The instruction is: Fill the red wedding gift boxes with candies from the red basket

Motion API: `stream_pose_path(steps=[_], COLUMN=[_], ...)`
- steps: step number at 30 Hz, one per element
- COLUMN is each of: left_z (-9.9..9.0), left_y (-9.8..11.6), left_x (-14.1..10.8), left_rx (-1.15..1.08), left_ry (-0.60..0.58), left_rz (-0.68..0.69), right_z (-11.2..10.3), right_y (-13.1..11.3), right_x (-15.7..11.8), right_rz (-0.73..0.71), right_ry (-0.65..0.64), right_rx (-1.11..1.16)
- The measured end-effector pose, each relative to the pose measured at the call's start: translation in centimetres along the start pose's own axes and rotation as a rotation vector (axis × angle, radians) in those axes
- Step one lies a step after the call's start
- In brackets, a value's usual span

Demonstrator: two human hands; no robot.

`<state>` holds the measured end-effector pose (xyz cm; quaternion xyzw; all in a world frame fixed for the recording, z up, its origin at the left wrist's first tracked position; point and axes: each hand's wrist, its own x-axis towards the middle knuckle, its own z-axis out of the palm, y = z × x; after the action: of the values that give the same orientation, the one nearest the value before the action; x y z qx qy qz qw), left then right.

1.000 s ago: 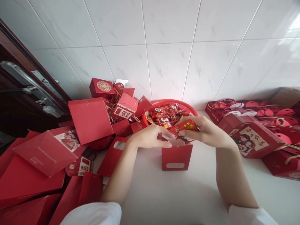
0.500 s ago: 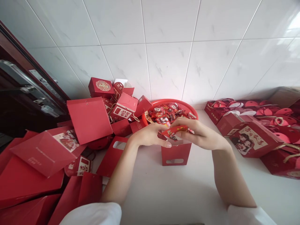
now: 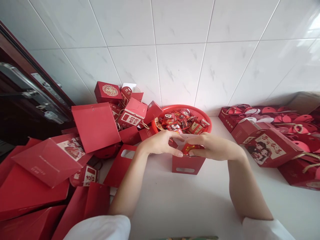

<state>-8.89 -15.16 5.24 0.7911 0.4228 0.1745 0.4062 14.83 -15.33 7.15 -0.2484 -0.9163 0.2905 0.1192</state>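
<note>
An open red box (image 3: 191,164) stands upright on the white table (image 3: 175,203), an elongated cutout low on its near face. The left hand (image 3: 161,144) holds this box at the left side of its mouth, thumb at the near edge and fingers parted from it, reaching toward the far edge. At the right of the mouth, the right hand (image 3: 216,146) pinches a shiny red packet (image 3: 191,147) between thumb and fingers; the packet sits right at the opening, partly covered by the fingers, and how far down it reaches I cannot tell. Just behind the open box is a red plastic basket (image 3: 209,123) with wrapped sweets (image 3: 175,118) heaped inside, mostly in red wrappers. To the left of the open box lies a jumbled pile of red cartons (image 3: 95,126), some tilted, some printed with pale labels, a few with twisted cord handles; a red carton with a rounded slot (image 3: 116,171) is the part nearest to it. Well to its right, red gift boxes (image 3: 272,148) stand crowded together, one bearing a printed picture of figures. Beyond the box and basket rises a white tiled wall (image 3: 180,76), and far to the box's left is a dark door with a metal handle (image 3: 18,77).
</note>
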Motion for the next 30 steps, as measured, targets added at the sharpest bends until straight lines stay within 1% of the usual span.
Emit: stream_pose_path(steps=[3,6,9,14,16,21,27,30], left_z=[0.0,-0.1,-0.1,-0.1,-0.1,-0.2,-0.2,-0.2], left_y=[0.1,0.3,0.2,0.0,-0.1,-0.1,0.2,0.1], left_x=[0.0,0.0,0.0,0.0,0.0,0.1,0.1,0.1], left_rx=[-0.01,0.004,0.01,-0.019,-0.021,-0.023,0.011,0.039], left_ry=[-0.011,-0.036,-0.033,-0.046,-0.04,-0.037,-0.026,-0.021], left_rz=[0.011,0.033,0.035,0.073,0.079,0.098,0.135,0.127], right_z=[0.1,0.2,0.4,1.1,1.2,1.0,0.4,-0.1], right_y=[-0.2,-0.4,-0.5,-0.4,-0.4,-0.4,-0.2,-0.1], right_x=[0.1,0.2,0.5,1.3,1.5,1.4,0.9,0.4], right_rz=[-0.027,-0.017,-0.004,-0.018,-0.02,0.009,-0.01,-0.003], right_ry=[-0.016,0.008,0.018,-0.047,-0.054,-0.052,-0.003,0.064], right_rx=[-0.003,-0.001,-0.01,-0.107,-0.131,-0.096,-0.059,0.003])
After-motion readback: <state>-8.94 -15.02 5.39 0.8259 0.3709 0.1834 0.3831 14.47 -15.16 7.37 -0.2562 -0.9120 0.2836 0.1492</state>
